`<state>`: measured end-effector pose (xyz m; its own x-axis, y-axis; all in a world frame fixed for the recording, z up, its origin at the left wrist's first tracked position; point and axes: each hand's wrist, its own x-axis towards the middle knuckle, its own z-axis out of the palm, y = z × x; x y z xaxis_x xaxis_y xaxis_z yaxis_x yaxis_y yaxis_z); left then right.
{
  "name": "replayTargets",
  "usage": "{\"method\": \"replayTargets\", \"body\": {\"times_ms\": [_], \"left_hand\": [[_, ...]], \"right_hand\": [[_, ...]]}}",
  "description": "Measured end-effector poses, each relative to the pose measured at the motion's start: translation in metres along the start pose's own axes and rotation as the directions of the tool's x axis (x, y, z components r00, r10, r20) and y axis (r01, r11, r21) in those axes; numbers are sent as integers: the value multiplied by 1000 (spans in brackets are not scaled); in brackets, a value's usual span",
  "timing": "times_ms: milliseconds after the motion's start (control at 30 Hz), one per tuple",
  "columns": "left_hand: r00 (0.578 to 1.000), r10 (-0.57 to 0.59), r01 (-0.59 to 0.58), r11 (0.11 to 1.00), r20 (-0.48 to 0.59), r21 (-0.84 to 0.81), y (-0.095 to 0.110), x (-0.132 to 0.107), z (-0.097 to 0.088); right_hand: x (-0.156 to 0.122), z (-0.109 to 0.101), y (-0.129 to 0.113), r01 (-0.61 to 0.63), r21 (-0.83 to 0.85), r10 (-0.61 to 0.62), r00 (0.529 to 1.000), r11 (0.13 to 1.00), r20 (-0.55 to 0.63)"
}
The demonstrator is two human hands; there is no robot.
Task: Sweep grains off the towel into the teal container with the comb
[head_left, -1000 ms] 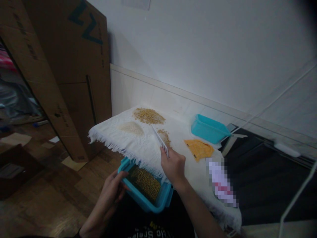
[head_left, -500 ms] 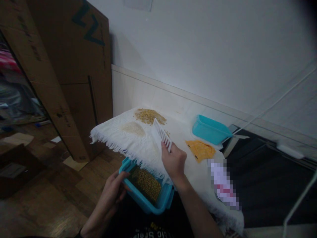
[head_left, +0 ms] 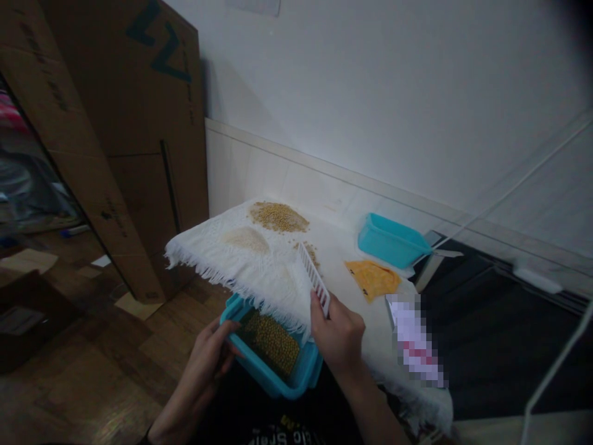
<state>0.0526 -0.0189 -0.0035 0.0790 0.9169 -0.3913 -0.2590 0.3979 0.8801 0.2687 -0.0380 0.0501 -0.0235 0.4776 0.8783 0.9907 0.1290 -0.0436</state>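
My left hand (head_left: 214, 346) is closed on the left rim of a blue plastic bin (head_left: 291, 390), held under the fringed edge of the white cloth (head_left: 204, 244). Yellowish beans (head_left: 273, 343) lie inside the bin, and the fringe hides part of its far side. In my right hand (head_left: 340, 330) is a white slotted plastic piece (head_left: 311, 272), tilted above the cloth. Right beside it lies a small scatter of beans (head_left: 311, 250). Farther back is a bigger pile of beans (head_left: 278, 216), with a pale heap of fine grains (head_left: 245, 238) in front of it.
A second blue bin (head_left: 393, 240) stands at the table's back right, with a yellow packet (head_left: 373, 279) before it. A blurred-out package (head_left: 417, 343) lies on the right. Tall cardboard boxes (head_left: 139, 123) stand at the left; a white wall is behind.
My right hand has drawn the slotted piece toward me and to the right, away from the large bean pile. More of the small bean scatter shows. My left hand keeps the bin in place.
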Motion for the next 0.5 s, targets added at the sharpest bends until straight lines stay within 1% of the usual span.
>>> {"method": "replayTargets", "body": {"times_ms": [167,367,500], "left_hand": [[1000,14,-14,1000,-3,-4,0,3,-3],[1000,29,-29,1000,-1,-5,-1,6,-7],[1000,14,-14,1000,-20,-17,1,5,-7]], "right_hand": [[15,30,-16,-46,75,44,998,996,39],[27,64,-36,-144,127,136,989,981,65],[35,78,-44,-234,164,220,971,958,96]]}}
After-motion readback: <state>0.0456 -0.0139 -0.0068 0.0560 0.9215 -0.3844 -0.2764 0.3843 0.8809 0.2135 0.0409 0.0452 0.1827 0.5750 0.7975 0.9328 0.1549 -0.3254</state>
